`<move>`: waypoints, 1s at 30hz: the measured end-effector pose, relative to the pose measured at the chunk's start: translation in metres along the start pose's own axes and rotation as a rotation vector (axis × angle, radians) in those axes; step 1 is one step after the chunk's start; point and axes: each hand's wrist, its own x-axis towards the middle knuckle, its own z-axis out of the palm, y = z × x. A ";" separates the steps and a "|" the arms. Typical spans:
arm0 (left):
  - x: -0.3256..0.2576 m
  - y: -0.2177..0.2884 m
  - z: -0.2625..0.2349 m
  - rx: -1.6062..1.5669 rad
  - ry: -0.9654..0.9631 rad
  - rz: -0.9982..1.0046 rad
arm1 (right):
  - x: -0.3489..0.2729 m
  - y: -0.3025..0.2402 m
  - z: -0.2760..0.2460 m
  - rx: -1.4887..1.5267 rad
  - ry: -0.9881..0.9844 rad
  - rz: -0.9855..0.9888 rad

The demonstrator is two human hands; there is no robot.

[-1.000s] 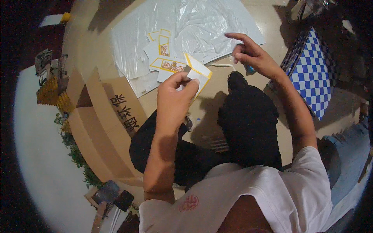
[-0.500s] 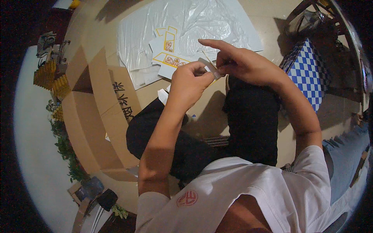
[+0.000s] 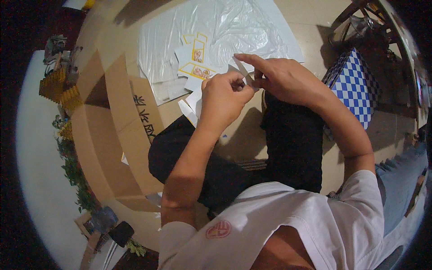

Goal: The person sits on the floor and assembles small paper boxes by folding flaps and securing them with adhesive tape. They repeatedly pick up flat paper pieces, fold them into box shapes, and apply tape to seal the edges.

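In front of my knees my two hands meet over a thin white card piece [image 3: 243, 69] with a narrow, raised flap. My left hand [image 3: 223, 95] pinches it between thumb and fingers. The thumb and curled fingers of my right hand [image 3: 288, 80] close on its other side, and that index finger stretches out along the flap. Much of the piece hides behind my fingers. By my left wrist shows a white card part [image 3: 190, 108] with a yellow edge; whether it joins the held piece I cannot tell. Beyond lie flat white cards [image 3: 198, 71] with yellow-orange print.
The cards rest on a large white sheet under clear plastic [image 3: 157, 42] on the tiled floor. At my left stands an open cardboard box [image 3: 96, 139]. To the right are blue-and-white checked folded pieces [image 3: 353, 87] and a dark wooden frame [image 3: 348, 15].
The flap between my hands now stands more upright under my right index finger. More of the white card part shows by my left wrist. Both hands stay close together.
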 end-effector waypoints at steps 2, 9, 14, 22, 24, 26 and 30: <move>-0.001 0.000 -0.003 0.021 0.009 0.045 | 0.000 -0.003 -0.003 0.047 -0.039 0.074; -0.002 0.003 -0.019 -0.104 0.043 0.103 | -0.001 -0.004 -0.008 0.167 0.067 0.054; -0.004 0.003 -0.030 -0.360 0.058 0.165 | 0.002 0.006 -0.013 0.476 0.125 0.116; -0.016 0.012 -0.040 -0.750 0.057 0.339 | 0.011 -0.001 -0.021 1.522 0.010 0.231; -0.019 0.018 -0.041 -0.910 0.051 0.290 | 0.012 -0.001 -0.024 1.479 0.066 0.154; -0.016 0.007 -0.042 -1.069 -0.013 0.376 | 0.015 -0.004 -0.018 1.433 0.153 0.100; -0.014 -0.002 -0.048 -1.315 -0.170 0.475 | 0.012 -0.024 -0.033 0.952 0.207 -0.192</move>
